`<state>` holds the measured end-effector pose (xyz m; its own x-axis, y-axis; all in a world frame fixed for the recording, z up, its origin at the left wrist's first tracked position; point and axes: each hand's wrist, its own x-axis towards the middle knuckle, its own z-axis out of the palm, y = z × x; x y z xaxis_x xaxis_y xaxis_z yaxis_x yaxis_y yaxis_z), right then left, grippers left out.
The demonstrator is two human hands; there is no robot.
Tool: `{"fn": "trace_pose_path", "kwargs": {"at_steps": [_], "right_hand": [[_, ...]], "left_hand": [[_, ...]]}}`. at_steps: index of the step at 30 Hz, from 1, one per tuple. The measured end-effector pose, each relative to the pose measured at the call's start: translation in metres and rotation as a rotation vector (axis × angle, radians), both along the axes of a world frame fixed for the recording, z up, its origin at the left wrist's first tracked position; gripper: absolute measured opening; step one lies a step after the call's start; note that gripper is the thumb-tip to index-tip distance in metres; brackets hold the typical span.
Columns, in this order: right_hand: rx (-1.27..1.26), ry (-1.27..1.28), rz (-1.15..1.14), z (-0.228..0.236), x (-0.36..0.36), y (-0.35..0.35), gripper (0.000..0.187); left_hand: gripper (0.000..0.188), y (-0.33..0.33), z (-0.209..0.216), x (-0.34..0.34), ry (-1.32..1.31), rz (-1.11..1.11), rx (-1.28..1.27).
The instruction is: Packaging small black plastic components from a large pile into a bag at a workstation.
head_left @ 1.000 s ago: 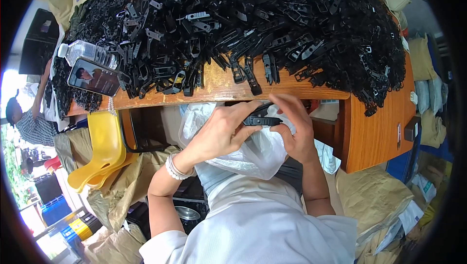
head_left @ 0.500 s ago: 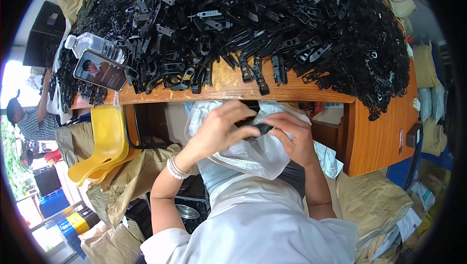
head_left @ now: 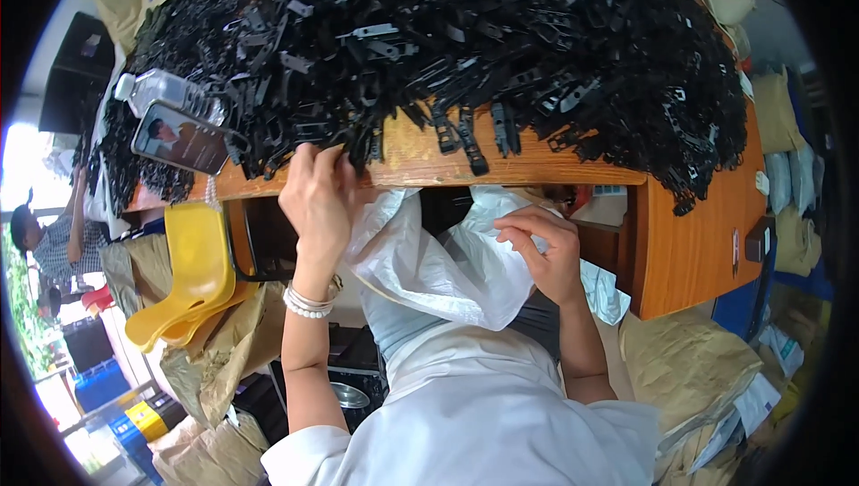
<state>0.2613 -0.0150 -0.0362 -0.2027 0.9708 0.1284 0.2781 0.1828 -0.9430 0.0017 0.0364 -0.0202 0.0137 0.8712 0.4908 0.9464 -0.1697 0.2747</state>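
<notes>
My left hand is at the table's front edge, fingers curled down against the near rim of a big heap of black plastic parts. The fingers hide what lies under their tips. Over the right side of a white plastic bag hovers my right hand, thumb and fingers loosely bent and apart, with nothing visible in them. The bag lies on my lap, its mouth spread below the table edge, dark inside. Several long black parts lie at the heap's near side.
A phone leans by a clear plastic bottle at the table's left. Left of me stands a yellow chair. Brown paper sacks lie on both sides. A small dark box sits far right. Another person is at far left.
My left hand has moved from above the bag up and left to the heap. The dark part that was between both hands no longer shows. My right hand stays over the bag, fingers looser.
</notes>
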Motion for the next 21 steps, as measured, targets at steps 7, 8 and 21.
{"fn": "trace_pose_path", "kwargs": {"at_steps": [7,8,21], "right_hand": [[0.341,-0.344,-0.491,-0.011,0.021,0.029,0.012],[0.436,-0.472,-0.519,-0.014,0.025,0.036,0.015],[0.618,-0.533,-0.224,-0.027,0.018,0.043,0.034]], "left_hand": [[0.015,-0.001,0.001,0.008,-0.098,-0.046,0.191],[0.015,0.000,0.002,0.011,-0.099,-0.051,0.191],[0.034,-0.013,-0.001,0.064,-1.250,-0.372,-0.519]]}}
